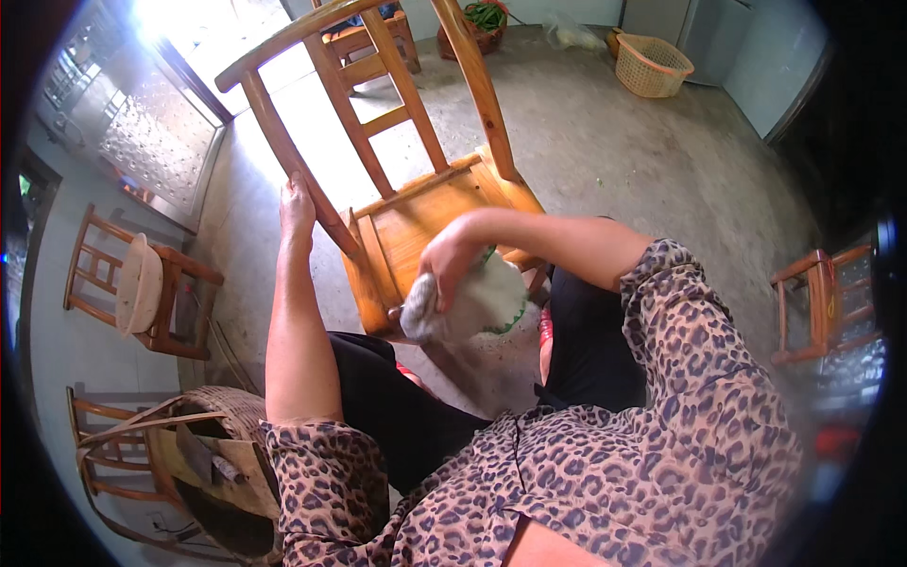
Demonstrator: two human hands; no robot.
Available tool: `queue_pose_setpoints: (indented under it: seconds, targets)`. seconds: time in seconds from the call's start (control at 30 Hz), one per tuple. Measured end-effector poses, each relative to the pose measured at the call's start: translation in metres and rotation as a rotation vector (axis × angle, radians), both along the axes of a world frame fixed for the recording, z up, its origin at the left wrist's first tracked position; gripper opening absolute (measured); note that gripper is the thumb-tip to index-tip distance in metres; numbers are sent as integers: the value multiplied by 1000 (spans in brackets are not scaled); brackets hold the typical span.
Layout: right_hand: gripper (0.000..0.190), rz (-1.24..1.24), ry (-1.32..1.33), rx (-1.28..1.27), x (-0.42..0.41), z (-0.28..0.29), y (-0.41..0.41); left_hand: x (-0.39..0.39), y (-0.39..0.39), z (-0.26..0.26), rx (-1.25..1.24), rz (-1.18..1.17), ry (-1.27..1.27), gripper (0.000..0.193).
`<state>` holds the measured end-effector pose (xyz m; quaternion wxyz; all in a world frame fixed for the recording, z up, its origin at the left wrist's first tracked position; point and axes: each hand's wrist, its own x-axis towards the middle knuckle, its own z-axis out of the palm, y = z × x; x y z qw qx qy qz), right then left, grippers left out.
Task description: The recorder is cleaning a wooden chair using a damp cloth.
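Observation:
A wooden chair (404,234) stands before me, its seat close to my knees and its slatted back farther off. My left hand (297,205) grips the left post of the chair's back. In my right hand (448,266) is a pale cloth (492,294) with a green scalloped edge, bunched at one end and hanging loose at the other. The hand is over the seat's near edge, and the bunched end touches or nearly touches the left front corner of the seat. My right fingertips are partly hidden by the cloth.
At left, a chair (186,266) bears a pale basin (139,285). A wicker basket (234,418) with a board and a cleaver-like blade on it is at lower left. A plastic basket (652,67) and a basket of greens (484,18) stand farther off. Another wooden chair (818,305) is at right.

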<state>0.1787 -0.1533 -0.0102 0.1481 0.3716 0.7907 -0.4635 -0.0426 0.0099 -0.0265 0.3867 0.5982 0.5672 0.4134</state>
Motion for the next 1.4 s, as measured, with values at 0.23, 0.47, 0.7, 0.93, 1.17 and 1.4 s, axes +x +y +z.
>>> queue_pose_setpoints:
  seconds: [0.23, 0.47, 0.7, 0.93, 1.17, 1.4]
  targets:
    - [61, -571, 613, 82, 45, 24, 41, 3, 4, -4, -9, 62, -7, 48]
    - [80, -771, 184, 857, 0, 20, 53, -1, 7, -8, 69, 95, 113, 52]
    - [84, -322, 52, 965, -32, -76, 73, 18, 3, -4, 72, 82, 29, 53]
    - [69, -404, -90, 731, -62, -39, 72, 13, 0, 4, 52, 147, 105, 56]
    - [59, -479, -54, 712, -66, -44, 54, 18, 4, -2, 48, 145, 93, 51]
    - [51, -341, 19, 714, -76, -47, -1, 14, -2, 4, 36, 154, 107, 51]
